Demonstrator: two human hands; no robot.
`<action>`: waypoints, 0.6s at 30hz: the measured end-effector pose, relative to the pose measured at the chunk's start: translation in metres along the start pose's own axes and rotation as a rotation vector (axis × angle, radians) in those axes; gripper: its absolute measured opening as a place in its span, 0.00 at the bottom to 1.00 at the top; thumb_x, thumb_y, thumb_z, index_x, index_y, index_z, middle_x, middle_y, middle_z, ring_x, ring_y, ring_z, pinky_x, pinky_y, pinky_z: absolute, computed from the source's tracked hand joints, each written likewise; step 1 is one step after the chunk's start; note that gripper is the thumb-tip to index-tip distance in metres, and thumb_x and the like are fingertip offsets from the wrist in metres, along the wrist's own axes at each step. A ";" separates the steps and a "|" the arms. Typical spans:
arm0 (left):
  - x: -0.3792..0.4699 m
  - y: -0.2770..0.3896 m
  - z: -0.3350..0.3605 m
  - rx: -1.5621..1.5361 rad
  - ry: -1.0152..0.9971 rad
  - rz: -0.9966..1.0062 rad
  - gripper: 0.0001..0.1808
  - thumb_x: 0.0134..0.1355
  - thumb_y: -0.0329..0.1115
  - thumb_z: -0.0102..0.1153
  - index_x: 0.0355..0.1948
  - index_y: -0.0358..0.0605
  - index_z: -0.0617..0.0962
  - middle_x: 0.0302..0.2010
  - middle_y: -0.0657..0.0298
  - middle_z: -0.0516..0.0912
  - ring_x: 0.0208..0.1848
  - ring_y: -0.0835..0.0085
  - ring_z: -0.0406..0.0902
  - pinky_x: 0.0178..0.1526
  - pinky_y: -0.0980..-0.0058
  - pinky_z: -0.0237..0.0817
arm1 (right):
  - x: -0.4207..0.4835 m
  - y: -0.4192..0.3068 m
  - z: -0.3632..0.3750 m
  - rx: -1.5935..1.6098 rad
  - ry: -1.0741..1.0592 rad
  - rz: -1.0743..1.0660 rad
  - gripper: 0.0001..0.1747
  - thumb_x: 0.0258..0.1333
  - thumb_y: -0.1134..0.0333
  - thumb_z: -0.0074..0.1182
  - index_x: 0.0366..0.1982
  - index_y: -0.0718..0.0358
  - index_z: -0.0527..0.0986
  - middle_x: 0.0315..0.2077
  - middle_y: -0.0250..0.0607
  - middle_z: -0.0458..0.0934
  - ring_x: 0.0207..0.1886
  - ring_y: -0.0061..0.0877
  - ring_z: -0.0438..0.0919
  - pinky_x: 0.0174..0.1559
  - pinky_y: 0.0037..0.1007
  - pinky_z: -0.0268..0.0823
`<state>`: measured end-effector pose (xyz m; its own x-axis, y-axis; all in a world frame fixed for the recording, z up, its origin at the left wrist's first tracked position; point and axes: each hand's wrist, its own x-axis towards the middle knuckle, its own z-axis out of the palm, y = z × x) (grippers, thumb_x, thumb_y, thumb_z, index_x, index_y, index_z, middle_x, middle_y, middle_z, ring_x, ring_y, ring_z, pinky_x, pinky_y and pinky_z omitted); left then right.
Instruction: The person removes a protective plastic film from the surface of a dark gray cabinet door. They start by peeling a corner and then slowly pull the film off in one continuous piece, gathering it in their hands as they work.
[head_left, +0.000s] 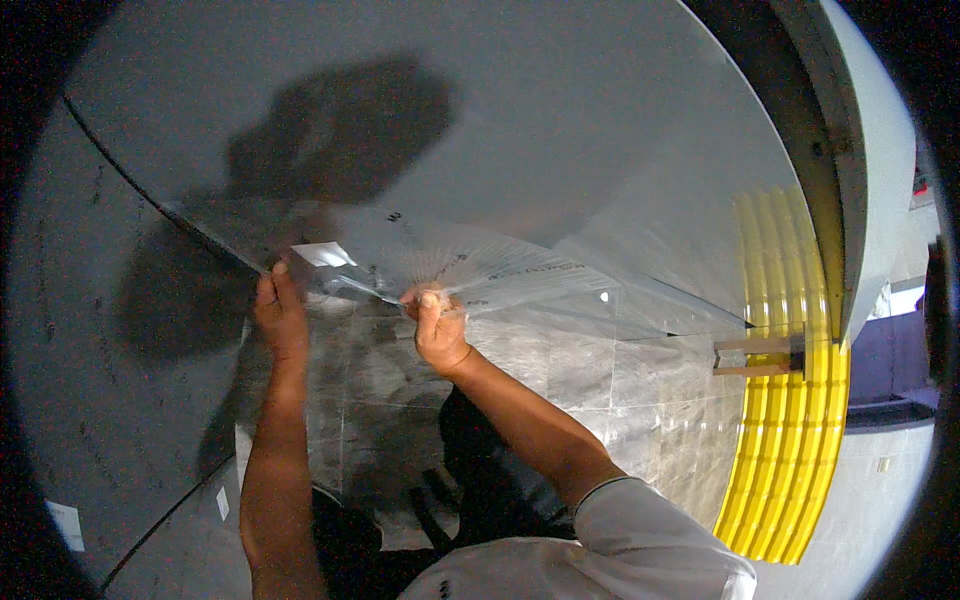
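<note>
A thin clear plastic film (517, 274) with dark printed marks is bunched in my right hand (439, 330). From that grip, creases fan out to the right and upward over a large glossy grey panel (540, 112). My left hand (281, 311) is at the panel's near edge, beside a dark seam (187, 229), thumb pointing up. Whether its fingers pinch film or the panel's edge is unclear. Between the hands shows a bright white patch (324, 253), either a label or a reflection. Dark shadows fall across the panel.
Grey floor tiles (525, 360) lie below the hands. At right stands a yellow ribbed surface (780, 450), mirrored in the panel. A brown bracket-like piece (757, 354) is near it. Another grey panel (75, 360) at left bears a white label (66, 525).
</note>
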<state>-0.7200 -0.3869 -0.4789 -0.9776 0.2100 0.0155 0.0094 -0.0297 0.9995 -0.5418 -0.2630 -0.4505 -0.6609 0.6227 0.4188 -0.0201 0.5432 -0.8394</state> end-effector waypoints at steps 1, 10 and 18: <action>0.001 -0.001 -0.001 0.005 0.008 0.000 0.21 0.68 0.47 0.48 0.31 0.38 0.76 0.22 0.69 0.73 0.25 0.80 0.68 0.29 0.76 0.61 | -0.002 0.003 0.000 -0.018 -0.002 0.018 0.21 0.69 0.60 0.35 0.31 0.67 0.73 0.16 0.34 0.69 0.20 0.21 0.68 0.24 0.26 0.60; 0.001 -0.004 0.000 0.141 0.023 0.079 0.22 0.67 0.50 0.47 0.26 0.42 0.74 0.17 0.66 0.71 0.21 0.76 0.68 0.26 0.73 0.59 | -0.007 0.012 0.001 -0.105 -0.072 0.048 0.21 0.69 0.61 0.34 0.30 0.68 0.72 0.20 0.36 0.71 0.22 0.21 0.69 0.25 0.26 0.63; 0.002 -0.013 -0.003 0.222 0.008 0.163 0.20 0.67 0.48 0.49 0.27 0.41 0.74 0.18 0.65 0.72 0.21 0.75 0.67 0.26 0.73 0.61 | -0.014 0.029 0.009 -0.103 -0.010 -0.028 0.18 0.68 0.64 0.34 0.31 0.68 0.71 0.22 0.37 0.72 0.23 0.21 0.69 0.26 0.24 0.62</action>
<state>-0.7232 -0.3894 -0.4918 -0.9610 0.2120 0.1777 0.2122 0.1527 0.9652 -0.5400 -0.2611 -0.4844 -0.6684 0.6011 0.4382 0.0379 0.6158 -0.7870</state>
